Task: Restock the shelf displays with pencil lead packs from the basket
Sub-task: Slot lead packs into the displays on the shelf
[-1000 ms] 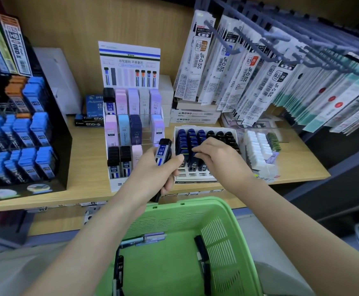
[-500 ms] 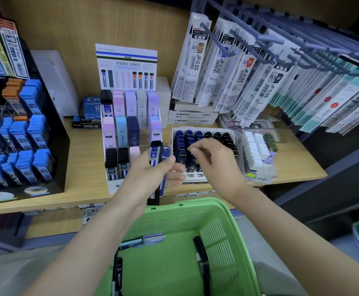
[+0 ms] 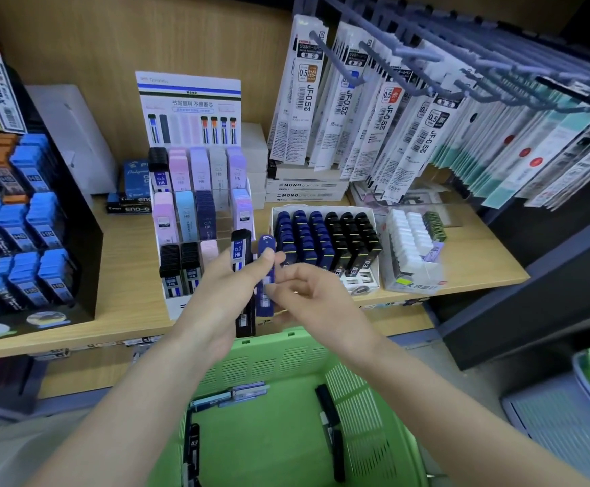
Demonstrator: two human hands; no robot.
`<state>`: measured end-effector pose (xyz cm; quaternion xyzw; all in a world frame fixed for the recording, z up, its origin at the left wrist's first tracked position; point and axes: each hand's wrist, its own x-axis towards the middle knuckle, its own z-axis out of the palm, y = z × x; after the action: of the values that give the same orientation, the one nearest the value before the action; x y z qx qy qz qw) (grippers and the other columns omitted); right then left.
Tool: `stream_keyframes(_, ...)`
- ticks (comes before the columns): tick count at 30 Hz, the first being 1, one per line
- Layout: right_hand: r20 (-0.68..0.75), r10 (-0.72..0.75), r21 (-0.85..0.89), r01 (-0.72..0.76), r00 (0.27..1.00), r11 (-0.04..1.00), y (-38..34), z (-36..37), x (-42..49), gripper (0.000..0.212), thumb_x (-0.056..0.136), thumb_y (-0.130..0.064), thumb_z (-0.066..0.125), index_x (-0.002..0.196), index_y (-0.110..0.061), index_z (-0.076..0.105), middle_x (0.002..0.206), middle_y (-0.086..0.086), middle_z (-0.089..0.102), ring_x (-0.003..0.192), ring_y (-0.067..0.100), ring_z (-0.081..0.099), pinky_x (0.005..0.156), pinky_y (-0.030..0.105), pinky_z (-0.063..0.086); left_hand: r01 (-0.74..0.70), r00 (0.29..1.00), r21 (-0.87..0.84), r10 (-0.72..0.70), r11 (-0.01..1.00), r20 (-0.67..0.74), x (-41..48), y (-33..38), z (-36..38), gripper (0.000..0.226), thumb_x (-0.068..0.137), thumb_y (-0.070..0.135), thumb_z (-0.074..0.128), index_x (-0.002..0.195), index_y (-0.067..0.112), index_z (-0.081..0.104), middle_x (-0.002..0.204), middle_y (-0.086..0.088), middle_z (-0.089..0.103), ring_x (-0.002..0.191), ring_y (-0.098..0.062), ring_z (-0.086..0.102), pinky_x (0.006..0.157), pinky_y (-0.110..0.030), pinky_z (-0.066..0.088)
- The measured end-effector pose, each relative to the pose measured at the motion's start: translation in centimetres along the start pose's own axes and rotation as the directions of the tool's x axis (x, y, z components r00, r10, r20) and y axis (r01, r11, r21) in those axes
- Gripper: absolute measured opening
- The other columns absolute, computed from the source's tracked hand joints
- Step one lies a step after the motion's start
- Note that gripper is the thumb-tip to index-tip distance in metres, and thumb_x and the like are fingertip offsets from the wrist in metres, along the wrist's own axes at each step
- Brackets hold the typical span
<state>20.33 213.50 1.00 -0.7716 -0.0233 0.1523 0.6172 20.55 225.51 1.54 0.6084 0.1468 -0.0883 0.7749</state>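
The left hand (image 3: pixel 223 297) is curled around two lead packs: a black 0.5 HB pack (image 3: pixel 241 254) standing upright and a dark blue pack (image 3: pixel 266 275) pinched under the thumb. The right hand (image 3: pixel 316 293) sits just beside it, fingers loosely bent, fingertips on the blue pack's lower half; can't tell if it's really gripping. Both hands hover right above the green basket (image 3: pixel 286 353), which has a few more packs (image 3: pixel 232 397) lying in it. Behind the hands, on the wooden shelf (image 3: pixel 128 275), there's the white tray of blue and black packs (image 3: pixel 325 237) and a tiered pastel display (image 3: pixel 198 205).
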Motion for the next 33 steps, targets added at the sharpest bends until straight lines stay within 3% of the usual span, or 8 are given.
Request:
stream_keyframes(4,-0.164,-0.241,-0.44,0.148,0.957,0.886,0.2,-1.8,-0.7,0.014,0.089,-0.016,0.06,0.083,-0.027,0.052,0.079,-0.012,0.061,0.064,0.004,0.056,0.063,0.022,0.049,0.018,1.0,0.002,-0.018,1.0,0.006,0.0,0.0,-0.2,0.011,0.093,0.021,0.058,0.1,0.013,0.063,0.1,-0.004,0.072,0.087,-0.016,0.07,0.069,-0.034,0.059)
stream_keyframes(7,-0.092,-0.428,-0.746,0.223,0.899,0.627,0.5,-2.3,-1.2,0.004,0.09,-0.02,0.057,0.093,-0.02,0.055,0.081,-0.004,0.064,0.07,0.015,0.058,0.06,0.032,0.048,-0.019,0.999,0.109,0.015,0.994,0.034,-0.4,0.2,0.0,0.015,0.094,0.022,0.056,0.097,0.007,0.058,0.074,-0.002,0.067,0.043,-0.008,0.05,0.037,-0.017,0.036)
stream_keyframes(9,-0.023,-0.573,-0.886,0.249,0.819,0.391,1.0,-2.2,-1.0,0.006,0.083,-0.019,0.06,0.087,-0.014,0.061,0.066,0.0,0.061,0.058,0.019,0.057,0.044,0.027,0.044,-0.037,0.999,0.161,0.03,0.986,0.044,-0.6,0.1,0.1,0.02,0.093,0.024,0.057,0.096,0.005,0.057,0.064,-0.007,0.056,0.037,-0.008,0.032,0.035,-0.016,0.024)
stream_keyframes(12,-0.001,-0.68,-0.917,0.272,0.733,0.293,1.1,-1.7,-1.0,0.008,0.073,-0.019,0.062,0.077,-0.012,0.063,0.056,-0.004,0.057,0.049,0.017,0.053,0.036,0.02,0.037,-0.038,0.999,0.151,0.033,0.988,0.031,-0.8,0.1,0.1,0.018,0.092,0.022,0.059,0.095,0.004,0.056,0.054,-0.007,0.041,0.035,-0.007,0.026,0.035,-0.015,0.019)
stream_keyframes(15,0.002,-0.658,-0.878,0.316,0.753,0.36,1.5,-1.6,-1.1,0.015,0.083,-0.023,0.051,0.085,-0.012,0.061,0.066,-0.001,0.062,0.053,0.018,0.059,0.038,0.024,0.044,-0.022,1.0,0.143,0.019,0.99,0.021,-0.8,0.2,0.1,0.013,0.092,0.02,0.059,0.089,0.008,0.055,0.042,0.003,0.035,0.034,-0.007,0.024,0.034,-0.014,0.018)
stream_keyframes(18,-0.024,-0.491,-0.738,0.316,0.871,0.597,1.3,-1.7,-1.6,0.02,0.091,-0.031,0.054,0.106,-0.018,0.058,0.094,-0.004,0.062,0.073,0.017,0.065,0.059,0.037,0.053,-0.026,1.0,0.177,0.027,0.984,-0.006,-0.5,0.2,0.0,0.017,0.094,0.018,0.057,0.078,0.01,0.055,0.04,0.002,0.033,0.033,-0.009,0.02,0.033,-0.015,0.017)
stream_keyframes(21,-0.071,-0.373,-0.538,0.279,0.925,0.795,0.6,-2.1,-2.1,0.02,0.092,-0.028,0.057,0.111,-0.021,0.058,0.101,-0.011,0.061,0.085,0.003,0.059,0.073,0.019,0.05,-0.036,0.999,0.189,0.037,0.981,0.0,-0.4,0.3,0.1,0.018,0.094,0.013,0.052,0.077,0.011,0.051,0.039,0.002,0.033,0.032,-0.009,0.019,0.033,-0.015,0.016)
stream_keyframes(33,-0.07,-0.282,-0.387,0.234,0.957,0.892,-3.1,-4.5,0.9,0.02,0.078,-0.014,0.074,0.079,-0.03,0.062,0.075,-0.011,0.063,0.067,-0.002,0.057,0.068,0.012,0.048,-0.12,0.992,0.281,0.103,0.952,0.073,-0.8,0.6,-0.2,0.005,0.09,0.014,0.062,0.092,0.019,0.061,0.056,0.004,0.048,0.035,-0.006,0.03,0.034,-0.016,0.024)
